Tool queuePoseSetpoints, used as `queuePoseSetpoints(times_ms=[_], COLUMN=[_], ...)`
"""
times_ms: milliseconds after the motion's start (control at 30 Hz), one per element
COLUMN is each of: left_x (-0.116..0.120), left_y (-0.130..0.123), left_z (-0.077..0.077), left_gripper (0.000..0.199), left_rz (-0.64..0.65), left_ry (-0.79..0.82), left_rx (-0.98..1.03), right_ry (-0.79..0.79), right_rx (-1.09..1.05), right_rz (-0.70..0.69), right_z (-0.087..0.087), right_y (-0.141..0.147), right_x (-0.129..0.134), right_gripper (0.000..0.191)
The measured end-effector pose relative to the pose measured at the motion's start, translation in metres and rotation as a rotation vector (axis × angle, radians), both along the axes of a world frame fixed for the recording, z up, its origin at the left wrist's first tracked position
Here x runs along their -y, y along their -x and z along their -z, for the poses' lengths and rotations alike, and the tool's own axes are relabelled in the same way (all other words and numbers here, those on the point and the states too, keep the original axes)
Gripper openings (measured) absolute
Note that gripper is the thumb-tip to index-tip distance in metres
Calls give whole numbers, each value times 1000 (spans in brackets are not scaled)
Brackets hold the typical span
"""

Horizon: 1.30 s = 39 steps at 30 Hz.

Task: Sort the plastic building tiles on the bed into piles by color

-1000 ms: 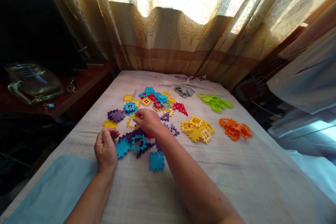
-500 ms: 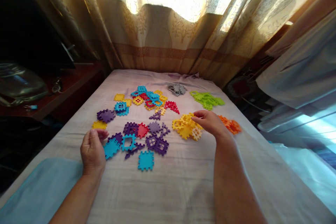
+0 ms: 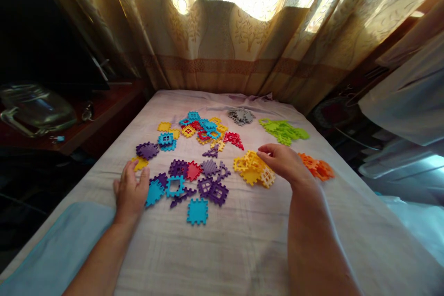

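Note:
My left hand (image 3: 132, 192) reaches out at the left with its thumb and fingers apart. Its fingertips are at a yellow toothed plastic tile (image 3: 140, 163), partly covering it. Beside the thumb lies a blue square tile (image 3: 154, 193). My right hand (image 3: 282, 163) hovers at the right edge of a heap of yellow interlocking tiles (image 3: 251, 175), its fingers stretched out and nothing visible in them. Around the middle lie purple window tiles (image 3: 218, 192), a red tile (image 3: 193, 171), a blue frame tile (image 3: 175, 186) and a single blue square (image 3: 197, 212).
Farther back are a mixed pile of tiles (image 3: 208, 126), a grey heap (image 3: 241, 116) and a green heap (image 3: 284, 131). Orange tiles (image 3: 317, 167) lie beyond my right wrist. A glass pitcher (image 3: 38, 111) stands on the side cabinet. Curtains (image 3: 222, 41) hang behind the bed.
My left hand has moved forward and its fingers have spread toward the yellow tile. My right hand stays by the yellow heap. The view has shifted slightly.

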<state>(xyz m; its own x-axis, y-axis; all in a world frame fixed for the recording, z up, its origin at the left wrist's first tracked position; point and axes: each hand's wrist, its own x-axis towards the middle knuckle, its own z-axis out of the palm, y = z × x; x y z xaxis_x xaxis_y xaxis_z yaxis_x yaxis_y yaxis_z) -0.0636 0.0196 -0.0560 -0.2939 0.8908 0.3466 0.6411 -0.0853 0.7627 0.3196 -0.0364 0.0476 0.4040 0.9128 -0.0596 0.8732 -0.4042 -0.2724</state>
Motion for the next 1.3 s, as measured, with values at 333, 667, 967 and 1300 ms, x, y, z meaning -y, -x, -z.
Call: queuePoseSetpoints(times_ms=[333, 667, 967, 1300], left_x=[8, 10, 2, 1], left_y=[-9, -12, -6, -7], left_z=[3, -8, -2, -2], left_gripper=[42, 45, 43, 49], left_rz=[204, 234, 43, 57], left_ry=[21, -2, -22, -6], left_rx=[-313, 43, 245, 249], right_ry=[-36, -82, -12, 67], right_rx=[35, 15, 60, 78], right_rz=[-254, -694, -640, -695], right_z=[-4, 19, 32, 25], right_y=[63, 172, 238, 247], right_x=[-9, -43, -84, -88], right_gripper=[28, 29, 40, 24])
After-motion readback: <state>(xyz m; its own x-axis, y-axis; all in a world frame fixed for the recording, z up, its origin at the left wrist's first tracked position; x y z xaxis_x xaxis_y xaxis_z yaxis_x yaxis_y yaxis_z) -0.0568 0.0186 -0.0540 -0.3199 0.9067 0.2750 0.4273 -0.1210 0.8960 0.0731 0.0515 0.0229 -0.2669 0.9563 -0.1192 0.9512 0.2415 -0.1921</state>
